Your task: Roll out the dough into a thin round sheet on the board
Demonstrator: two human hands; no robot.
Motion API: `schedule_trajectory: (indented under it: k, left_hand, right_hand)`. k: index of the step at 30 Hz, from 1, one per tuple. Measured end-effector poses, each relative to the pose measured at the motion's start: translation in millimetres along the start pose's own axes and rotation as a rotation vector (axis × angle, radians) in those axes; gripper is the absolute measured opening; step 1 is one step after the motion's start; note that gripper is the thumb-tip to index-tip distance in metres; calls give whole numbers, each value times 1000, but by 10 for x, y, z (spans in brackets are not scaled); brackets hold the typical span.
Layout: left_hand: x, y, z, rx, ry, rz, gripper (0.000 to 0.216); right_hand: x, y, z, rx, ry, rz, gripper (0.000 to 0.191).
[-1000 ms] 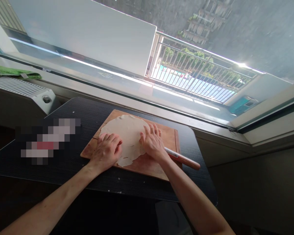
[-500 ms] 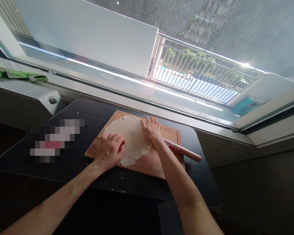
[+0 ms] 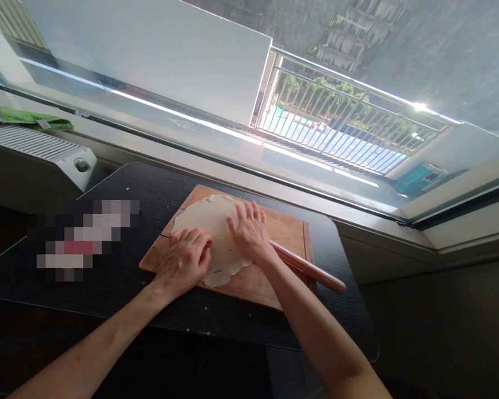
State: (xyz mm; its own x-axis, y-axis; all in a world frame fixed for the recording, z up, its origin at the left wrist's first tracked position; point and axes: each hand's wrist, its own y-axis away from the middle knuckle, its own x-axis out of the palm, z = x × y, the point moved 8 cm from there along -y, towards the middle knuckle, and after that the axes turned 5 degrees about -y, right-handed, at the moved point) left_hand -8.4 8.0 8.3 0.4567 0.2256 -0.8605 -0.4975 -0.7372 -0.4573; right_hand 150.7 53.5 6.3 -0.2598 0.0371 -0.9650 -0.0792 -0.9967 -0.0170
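A thin, rolled-out sheet of dough with an uneven edge lies on a wooden board. Small tears show near its front edge. My left hand is closed at the dough's left side, fingers curled down onto it; their tips are hidden. Flat and with fingers spread, my right hand lies over the dough's right part, beside the near end of a wooden rolling pin. That end is hidden behind the hand and wrist, while the other end sticks out past the board's right edge.
The board rests on a black table dotted with white crumbs. A blurred-out item lies at the left. Behind stand a window sill and a radiator with a green cloth on top.
My right hand has shifted slightly left over the dough, and its fingers are spread wider. The rolling pin has turned, so its red label no longer shows. My left hand stays at the dough.
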Motion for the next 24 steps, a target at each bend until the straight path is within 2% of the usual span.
schedule_trajectory:
  k: [1,3,7,9,11,14,15,17,21,22,24]
  left_hand:
    - [1,-1,1,-2,5,1,16]
    - [4,-1,0,2,5,2,20]
    - [2,9,-1,20,-22,-18,20]
    - [0,13,-6,30,-28,-28,20]
    - [3,14,-12,39,-37,-29,20]
    - [10,10,-15,45,-54,-22,19]
    - [11,10,-17,49,-56,-20,19]
    - [8,9,-22,56,-55,-21,20]
    - [-3,12,-19,48,-55,-30,20]
    - [-2,13,-19,48,-54,-30,20]
    - [7,14,-22,52,-56,-23,20]
  right_hand:
    - [21,95,102,-70,8,-27,57]
    - [24,120,128,-92,9,-51,56]
    - [-61,-306,-316,181,-69,30,59]
    - [-74,-406,-440,278,-110,56,60]
    - [-29,-343,-329,219,-112,54,60]
    - [51,-130,12,-21,-58,6,59]
    - [51,-98,59,-61,-41,-12,59]
    - [8,-156,-21,-19,-24,-18,59]
    - [-94,-374,-352,205,-52,31,62]
    - [-84,-366,-343,215,-64,39,62]
    - [-28,-273,-169,130,-77,27,62]
